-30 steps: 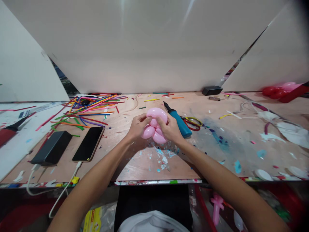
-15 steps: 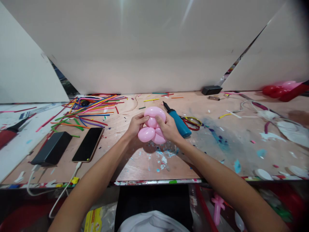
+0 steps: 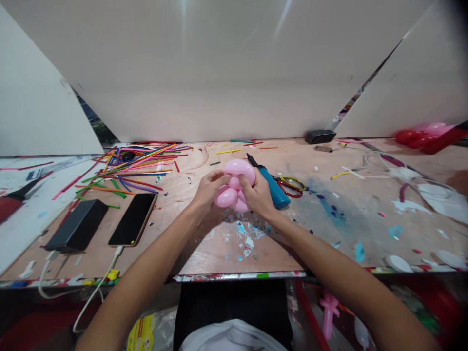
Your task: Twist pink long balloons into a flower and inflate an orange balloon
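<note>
Between both hands, above the middle of the table, is a pink twisted balloon (image 3: 239, 168) with several rounded bubbles. My left hand (image 3: 212, 187) grips its left side, thumb pressed near the small bubble in the centre. Gripping the right side is my right hand (image 3: 257, 192), its thumb also near the centre; some fingers are hidden behind the balloon. A blue hand pump (image 3: 275, 189) with a black nozzle lies just right of my right hand. Beside the pump rest scissors (image 3: 292, 185) with red and yellow handles.
Uninflated balloons (image 3: 146, 163) lie heaped at the back left. Nearer are a black box (image 3: 77, 226) and a phone (image 3: 133, 219) with white cables. At the back right stand a small black block (image 3: 320, 137) and red balloons (image 3: 417, 138). Paint and scraps mark the wooden table (image 3: 219, 253).
The balloon has shifted slightly right and tilted, its lower bubbles now higher. My left hand has moved right and further around it, with the thumb closer to the centre.
</note>
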